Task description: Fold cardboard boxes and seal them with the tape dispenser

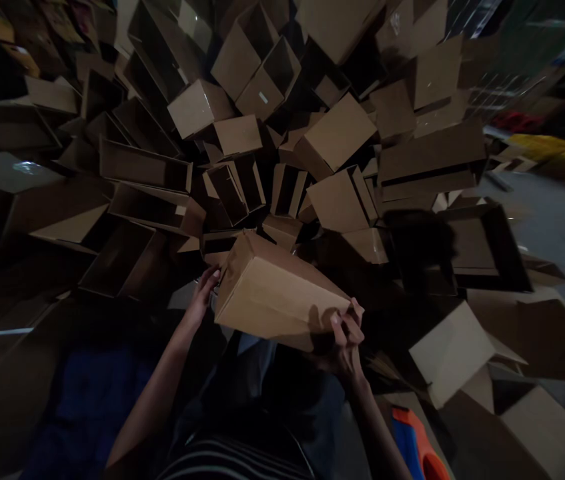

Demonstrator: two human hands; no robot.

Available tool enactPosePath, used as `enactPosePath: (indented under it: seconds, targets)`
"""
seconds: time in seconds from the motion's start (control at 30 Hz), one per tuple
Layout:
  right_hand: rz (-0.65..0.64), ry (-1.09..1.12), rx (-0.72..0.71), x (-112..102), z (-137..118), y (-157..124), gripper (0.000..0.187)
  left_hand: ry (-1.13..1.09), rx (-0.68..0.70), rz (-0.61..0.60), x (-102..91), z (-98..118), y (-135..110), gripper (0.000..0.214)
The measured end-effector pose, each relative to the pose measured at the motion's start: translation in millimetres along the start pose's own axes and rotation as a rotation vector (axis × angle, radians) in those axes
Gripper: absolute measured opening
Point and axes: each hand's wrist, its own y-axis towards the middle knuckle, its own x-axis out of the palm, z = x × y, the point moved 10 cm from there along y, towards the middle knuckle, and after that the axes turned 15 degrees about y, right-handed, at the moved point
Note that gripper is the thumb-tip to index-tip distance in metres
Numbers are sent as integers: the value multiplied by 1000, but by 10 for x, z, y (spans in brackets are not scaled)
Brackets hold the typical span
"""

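Observation:
A flattened-looking, closed brown cardboard box (277, 293) is held tilted in front of me in the head view. My left hand (203, 297) presses its fingertips against the box's near left end. My right hand (347, 340) grips the box's right end, with the fingers curled over its corner. Behind the box lies a dense heap of open cardboard boxes (272, 140), many on their sides with dark insides showing. The box's far side is hidden from me.
Loose cardboard boxes and sheets (452, 353) lie to the right and below. Bare grey floor (552, 227) shows at the right, with yellow items (547, 150) beyond it. An orange and blue object (412, 443) sits at the bottom edge.

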Motion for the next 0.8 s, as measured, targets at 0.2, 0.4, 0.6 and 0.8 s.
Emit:
enactPosePath:
  seconds: [0.2, 0.4, 0.6, 0.8]
  targets:
    - [227, 132, 4, -156, 60, -256, 94, -122, 51, -33, -38, 328, -177, 57]
    - [325, 151, 16, -179, 24, -289, 89, -285, 8, -109, 128, 583, -439, 37]
    - [251, 168, 26, -180, 45, -295, 92, 9, 254, 181, -197, 941, -519, 44]
    - [54, 138, -53, -87, -75, -241, 85, 262, 616, 235, -197, 1630, -1028, 50]
